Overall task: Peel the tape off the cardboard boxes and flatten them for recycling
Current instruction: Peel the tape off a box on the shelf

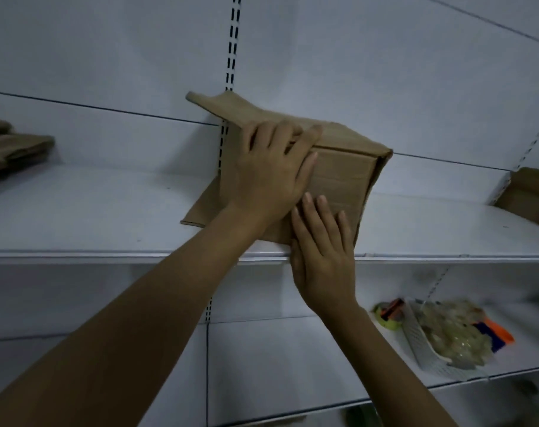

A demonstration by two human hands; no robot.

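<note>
A brown cardboard box (pixel 342 177) sits on a white shelf (pixel 92 211), partly collapsed, with one flap sticking up toward the back wall and another lying flat on the shelf at the left. My left hand (pixel 271 174) lies across the box's top front edge, fingers spread over the upper flap and thumb against the front face. My right hand (pixel 323 251) presses flat against the lower front face with straight fingers. I cannot make out any tape on the box.
Folded cardboard (pixel 12 146) lies at the shelf's far left, and more cardboard (pixel 529 195) at the far right. On the lower shelf stands a white mesh basket (pixel 428 349) with a clear bag, blue and orange items, and a tape dispenser (pixel 391 315) beside it.
</note>
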